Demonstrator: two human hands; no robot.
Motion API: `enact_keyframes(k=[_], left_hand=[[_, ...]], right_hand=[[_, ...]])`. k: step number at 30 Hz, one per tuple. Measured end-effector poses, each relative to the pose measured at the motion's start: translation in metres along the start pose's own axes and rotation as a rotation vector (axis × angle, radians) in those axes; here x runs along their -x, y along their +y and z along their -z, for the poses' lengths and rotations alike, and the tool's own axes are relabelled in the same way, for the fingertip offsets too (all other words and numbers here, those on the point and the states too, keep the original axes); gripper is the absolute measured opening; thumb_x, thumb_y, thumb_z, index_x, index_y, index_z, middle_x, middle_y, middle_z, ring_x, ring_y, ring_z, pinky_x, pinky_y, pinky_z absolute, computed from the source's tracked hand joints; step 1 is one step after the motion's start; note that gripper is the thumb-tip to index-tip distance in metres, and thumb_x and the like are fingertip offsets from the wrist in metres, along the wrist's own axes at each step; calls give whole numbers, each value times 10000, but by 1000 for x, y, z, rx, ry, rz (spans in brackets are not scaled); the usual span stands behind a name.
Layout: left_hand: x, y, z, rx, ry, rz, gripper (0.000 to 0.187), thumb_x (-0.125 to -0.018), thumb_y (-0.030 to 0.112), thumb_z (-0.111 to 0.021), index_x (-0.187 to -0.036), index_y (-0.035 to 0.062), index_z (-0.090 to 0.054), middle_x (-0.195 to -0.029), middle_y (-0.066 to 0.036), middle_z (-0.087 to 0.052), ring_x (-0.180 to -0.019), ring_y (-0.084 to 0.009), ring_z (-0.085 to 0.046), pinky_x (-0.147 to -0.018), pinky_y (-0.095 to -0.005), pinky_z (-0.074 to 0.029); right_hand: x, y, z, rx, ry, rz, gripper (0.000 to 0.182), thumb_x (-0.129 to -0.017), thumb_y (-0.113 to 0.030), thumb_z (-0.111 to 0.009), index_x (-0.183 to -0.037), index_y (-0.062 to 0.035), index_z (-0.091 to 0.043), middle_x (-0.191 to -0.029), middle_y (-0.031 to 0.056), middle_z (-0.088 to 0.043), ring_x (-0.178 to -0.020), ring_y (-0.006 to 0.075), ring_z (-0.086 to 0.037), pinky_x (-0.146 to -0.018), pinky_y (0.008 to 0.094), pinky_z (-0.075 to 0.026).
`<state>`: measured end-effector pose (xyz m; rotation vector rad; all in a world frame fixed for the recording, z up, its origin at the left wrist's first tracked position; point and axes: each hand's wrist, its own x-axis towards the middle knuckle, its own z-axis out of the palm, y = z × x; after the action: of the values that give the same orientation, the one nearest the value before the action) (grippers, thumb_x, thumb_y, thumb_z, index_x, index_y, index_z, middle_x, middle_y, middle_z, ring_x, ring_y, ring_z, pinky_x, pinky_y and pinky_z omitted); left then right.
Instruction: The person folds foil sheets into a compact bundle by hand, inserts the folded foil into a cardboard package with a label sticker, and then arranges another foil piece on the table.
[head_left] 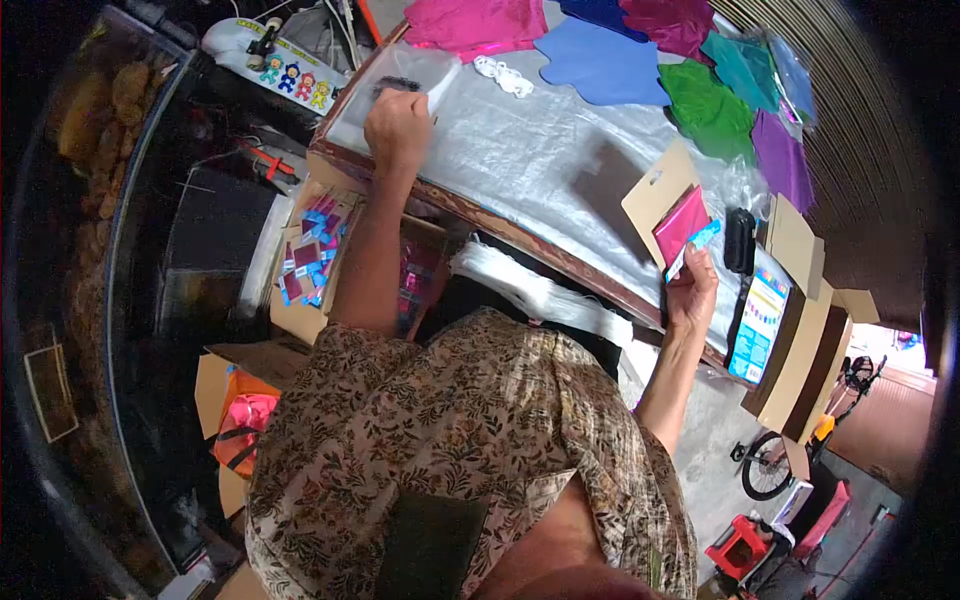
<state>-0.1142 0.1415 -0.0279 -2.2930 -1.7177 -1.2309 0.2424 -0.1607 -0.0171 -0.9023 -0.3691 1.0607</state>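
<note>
My right hand [692,290] grips a folded pink packet [682,222] with a blue-and-white label on it. A tan cardboard hang card [658,182] with a slot stands right behind the packet. At the table's left end my left hand [398,122] is closed in a fist; anything inside it is hidden. Just beyond its knuckles lies a small dark item [396,84] on a clear plastic bag [432,66]. A bundle of white cord [503,76] rests right of that hand.
Coloured fabric pieces, including blue [600,62], green [708,110] and purple [783,160], lie along the table's [500,150] far side. A black case [740,240] and printed box [760,325] are at right. An open carton [335,225] holds several small packets.
</note>
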Motion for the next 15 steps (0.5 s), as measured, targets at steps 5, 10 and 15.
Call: enact_keyframes(k=[5, 10, 15], left_hand=[[-2, -15, -3, 184, -43, 282, 206, -822, 219, -724, -912, 38, -765, -853, -143, -733, -740, -242, -710, -688, -363, -546], [-8, -41, -13, 772, -222, 576, 205, -840, 174, -756, -930, -10, -749, -853, -93, -734, -744, -155, -690, -649, -263, -530], [-20, -37, 9, 1002, -297, 777, 255, -858, 143, -755, -1026, -42, -710, -879, -73, -721, -760, -128, -677, -626, -234, -533]], right_hand=[[-1, 0, -9, 8, 38, 19, 232, -893, -59, -681, -1115, -22, -627, -1073, 66, -695, -925, 143, -662, -860, 288, -510], [-5, 5, -4, 30, 88, 38, 191, -887, -67, -699, -1070, -48, -649, -957, 24, -699, -755, 95, -635, -648, 244, -476], [-7, 3, -1, 0, 15, 28, 182, -892, -62, -692, -1067, -42, -648, -961, 24, -702, -759, 95, -639, -645, 242, -472]])
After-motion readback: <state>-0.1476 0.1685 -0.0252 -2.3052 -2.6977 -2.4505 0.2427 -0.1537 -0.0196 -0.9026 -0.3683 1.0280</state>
